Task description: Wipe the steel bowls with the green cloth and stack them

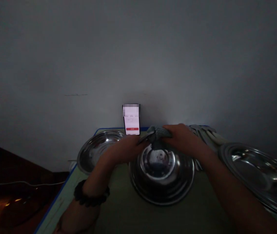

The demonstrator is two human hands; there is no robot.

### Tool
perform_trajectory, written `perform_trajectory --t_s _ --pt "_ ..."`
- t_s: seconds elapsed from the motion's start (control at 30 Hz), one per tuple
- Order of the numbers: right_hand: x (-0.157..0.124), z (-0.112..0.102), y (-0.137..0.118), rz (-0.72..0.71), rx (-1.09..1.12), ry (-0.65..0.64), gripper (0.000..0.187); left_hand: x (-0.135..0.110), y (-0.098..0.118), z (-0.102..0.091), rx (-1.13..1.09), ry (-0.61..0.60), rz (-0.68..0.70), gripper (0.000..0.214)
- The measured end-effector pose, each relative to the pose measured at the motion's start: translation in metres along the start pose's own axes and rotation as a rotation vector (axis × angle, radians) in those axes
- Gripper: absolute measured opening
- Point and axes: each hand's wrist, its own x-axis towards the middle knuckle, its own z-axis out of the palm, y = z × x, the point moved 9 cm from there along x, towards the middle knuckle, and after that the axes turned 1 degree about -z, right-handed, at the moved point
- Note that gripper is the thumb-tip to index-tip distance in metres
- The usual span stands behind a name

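A grey cloth (156,132) is bunched between my two hands, above the far side of an upturned shiny metal bowl (163,195). My left hand (128,148), below a dark beaded bracelet, closes on the cloth's left end. A thin dark edge shows at those fingertips; whether it is cloth or something metal is too dim to tell. My right hand (181,136) grips the cloth from the other side, its fingers partly hidden. Under the cloth, the bowl's round base faces up.
A metal dish (89,152) lies at the left of the green table (119,208). Stacked metal plates (253,172) are on the right, with several pieces of cutlery (204,133) behind. A lit phone (132,123) leans on the wall. A white cable (31,185) runs left.
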Motion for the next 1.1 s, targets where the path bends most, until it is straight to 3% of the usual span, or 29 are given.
perform_trajectory --t_s 0.1,0.23,0.33,0.43,0.5,0.57,0.63,0.7,0.8,0.9,1.0,1.1 --pt "0.003 -0.015 0.023 0.132 0.036 0.2 0.022 0.001 -0.009 -0.015 0.033 0.009 -0.075 0.043" --pt "-0.005 -0.033 0.046 0.302 0.14 0.543 0.037 -0.002 -0.027 -0.052 -0.007 0.404 -0.195 0.051" --pt "-0.007 -0.015 0.056 0.386 0.518 0.65 0.036 -0.004 -0.026 -0.055 -0.252 0.645 -0.114 0.048" --pt "-0.001 0.018 0.061 0.418 1.101 0.627 0.032 0.002 -0.022 -0.035 -0.564 0.618 -0.058 0.05" --pt "0.004 0.025 0.058 0.385 1.255 0.555 0.033 0.006 -0.022 -0.019 -0.731 0.492 -0.101 0.055" --pt "0.007 0.018 0.056 0.34 1.139 0.446 0.033 0.006 -0.022 -0.01 -0.834 0.393 -0.157 0.06" --pt "0.006 0.007 0.057 0.323 0.871 0.334 0.037 0.002 -0.025 -0.011 -0.847 0.355 -0.211 0.063" --pt "0.002 -0.011 0.063 0.34 0.554 0.325 0.045 -0.002 -0.028 -0.016 -0.807 0.344 -0.259 0.065" --pt "-0.01 -0.049 0.067 0.353 0.182 0.537 0.045 -0.006 -0.03 -0.022 -0.774 0.332 -0.304 0.067" --pt "-0.024 -0.074 0.06 0.351 0.069 0.756 0.041 -0.006 -0.023 -0.024 -0.744 0.291 -0.26 0.07" --pt "-0.023 -0.066 0.044 0.332 0.089 0.749 0.035 -0.006 -0.011 -0.019 -0.704 0.266 -0.196 0.069" --pt "-0.009 -0.03 0.019 0.274 0.142 0.579 0.032 -0.005 0.005 -0.013 -0.606 0.301 -0.118 0.063"
